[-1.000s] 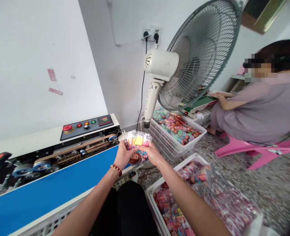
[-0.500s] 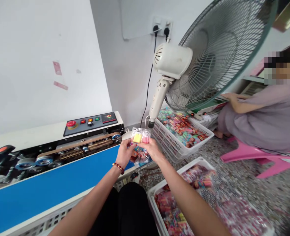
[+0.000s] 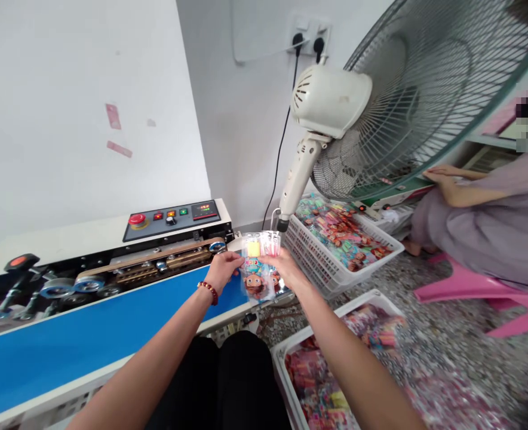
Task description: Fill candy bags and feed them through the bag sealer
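Both my hands hold one clear toy packet with a cartoon face and yellow and pink pieces inside. My left hand, with a bead bracelet on the wrist, grips its left edge. My right hand grips its right edge. The packet hangs over the right end of the blue conveyor belt of a sealing machine, close to its metal rollers.
A white basket of similar packets stands behind the hands, another basket by my right forearm. A large standing fan rises behind. A seated person in a grey top sits at the right on a pink stool.
The camera has panned left. My hands have lowered the packet a little toward the end of the belt, keeping hold of it on both sides.
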### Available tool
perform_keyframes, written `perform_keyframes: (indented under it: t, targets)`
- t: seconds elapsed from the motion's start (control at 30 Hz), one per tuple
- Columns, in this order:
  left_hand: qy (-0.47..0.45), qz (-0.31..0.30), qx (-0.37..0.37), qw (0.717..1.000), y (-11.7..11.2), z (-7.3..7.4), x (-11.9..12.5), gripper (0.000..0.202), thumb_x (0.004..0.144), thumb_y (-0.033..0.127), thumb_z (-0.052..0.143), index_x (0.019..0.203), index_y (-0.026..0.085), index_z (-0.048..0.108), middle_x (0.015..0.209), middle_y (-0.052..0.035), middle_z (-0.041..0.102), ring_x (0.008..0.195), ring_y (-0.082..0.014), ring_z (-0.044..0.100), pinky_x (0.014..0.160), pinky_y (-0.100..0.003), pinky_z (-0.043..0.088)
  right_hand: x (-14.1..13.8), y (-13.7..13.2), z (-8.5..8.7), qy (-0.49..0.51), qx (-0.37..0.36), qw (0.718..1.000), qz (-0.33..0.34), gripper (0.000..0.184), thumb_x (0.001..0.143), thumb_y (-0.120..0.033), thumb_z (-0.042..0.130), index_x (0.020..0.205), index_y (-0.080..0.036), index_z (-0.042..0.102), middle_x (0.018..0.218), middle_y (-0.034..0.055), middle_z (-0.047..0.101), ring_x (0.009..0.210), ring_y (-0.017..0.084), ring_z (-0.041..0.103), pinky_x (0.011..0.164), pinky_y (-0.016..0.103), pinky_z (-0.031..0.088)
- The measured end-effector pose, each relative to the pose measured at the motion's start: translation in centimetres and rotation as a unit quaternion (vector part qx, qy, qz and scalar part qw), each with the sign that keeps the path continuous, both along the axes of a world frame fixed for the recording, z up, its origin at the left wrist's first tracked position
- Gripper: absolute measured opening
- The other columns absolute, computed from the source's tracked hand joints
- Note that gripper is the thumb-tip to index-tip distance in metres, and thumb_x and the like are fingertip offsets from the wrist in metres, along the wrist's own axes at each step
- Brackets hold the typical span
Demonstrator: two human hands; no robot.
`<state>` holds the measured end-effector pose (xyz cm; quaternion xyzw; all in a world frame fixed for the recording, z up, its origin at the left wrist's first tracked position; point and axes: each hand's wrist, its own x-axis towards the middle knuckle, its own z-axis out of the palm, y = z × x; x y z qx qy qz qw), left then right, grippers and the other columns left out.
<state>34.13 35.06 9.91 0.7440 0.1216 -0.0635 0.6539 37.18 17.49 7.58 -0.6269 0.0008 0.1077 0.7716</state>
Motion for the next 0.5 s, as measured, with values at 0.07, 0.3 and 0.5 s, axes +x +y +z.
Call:
perform_keyframes:
  t: [0.07,0.3,0.5]
  targets:
    - [-0.004,-0.009,0.016,1.000,0.0,0.1,0.1,0.035,0.057,0.045,0.077,0.064,0.016,0.059,0.055,0.0027,0.052,0.047,-0.0081,0.045,0.038,-0.019,0.023,0.1,0.1,0.1,-0.014,-0.012,1.000,0.020,0.043,0.052,-0.035,0.082,0.090,-0.017,0.069,0.083,0.0025,0.074,0.078,0.021,0.067,0.080,0.035,0.052]
    - [0.061,0.037,0.014,0.997,-0.4,0.2,0.4,0.020,0.061,0.031,0.072,0.062,0.016,0.058,0.058,0.0012,0.057,0.045,-0.0084,0.046,0.039,-0.020,0.021,0.6,0.5,0.0,-0.002,0.012,1.000,0.024,0.046,0.048,-0.032,0.084,0.089,-0.016,0.069,0.080,0.0031,0.074,0.075,0.022,0.068,0.074,0.033,0.051]
    - [0.084,0.043,0.038,0.995,0.8,0.3,0.8,0.021,0.065,0.030,0.068,0.055,0.016,0.056,0.052,0.0001,0.058,0.038,-0.0065,0.036,0.038,-0.022,0.017,0.8,-0.3,-0.1,0.025,0.006,0.999,-0.030,0.043,0.044,-0.029,0.084,0.082,-0.016,0.069,0.076,0.0036,0.074,0.071,0.023,0.068,0.070,0.033,0.051]
